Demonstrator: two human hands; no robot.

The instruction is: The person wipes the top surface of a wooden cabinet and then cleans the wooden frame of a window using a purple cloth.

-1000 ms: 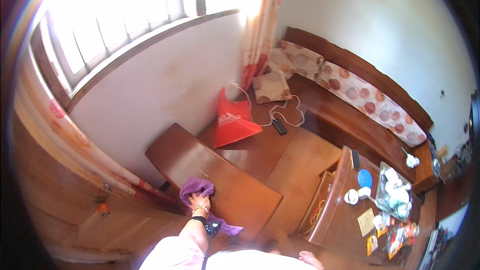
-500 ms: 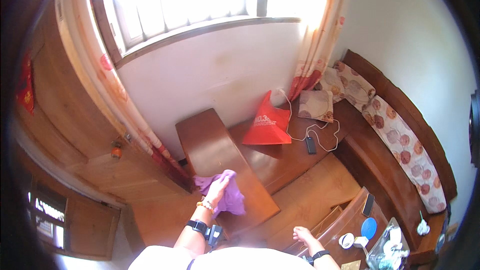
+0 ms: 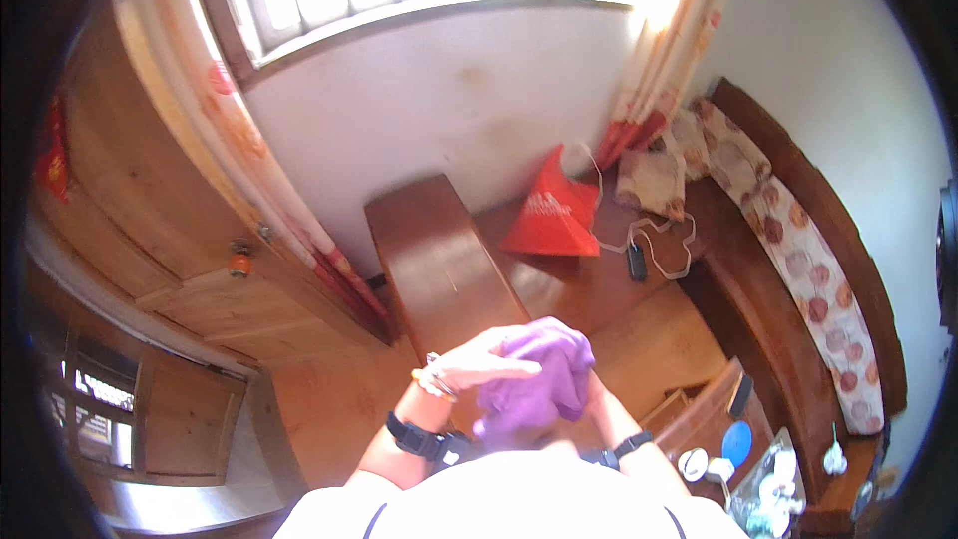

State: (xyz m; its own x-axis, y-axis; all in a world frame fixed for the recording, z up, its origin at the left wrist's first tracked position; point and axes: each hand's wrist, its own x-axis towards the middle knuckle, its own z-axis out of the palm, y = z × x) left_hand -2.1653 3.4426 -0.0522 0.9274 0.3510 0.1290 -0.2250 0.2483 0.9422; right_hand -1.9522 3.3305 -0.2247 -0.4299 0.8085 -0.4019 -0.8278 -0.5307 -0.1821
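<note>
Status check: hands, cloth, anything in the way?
Left hand and right hand both gripping purple cloth, bunched at chest. Wooden table below, bare. No obstruction.

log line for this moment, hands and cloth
left hand: gripping purple cloth | right hand: under cloth, mostly hidden | cloth: bunched, held above wooden bench

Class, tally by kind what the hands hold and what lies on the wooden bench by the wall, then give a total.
Purple cloth, held by both hands: 1
Red bag: 1
Patterned cushions: 2
Dark remote-like device: 1
White cord: 1
Total: 6
</note>
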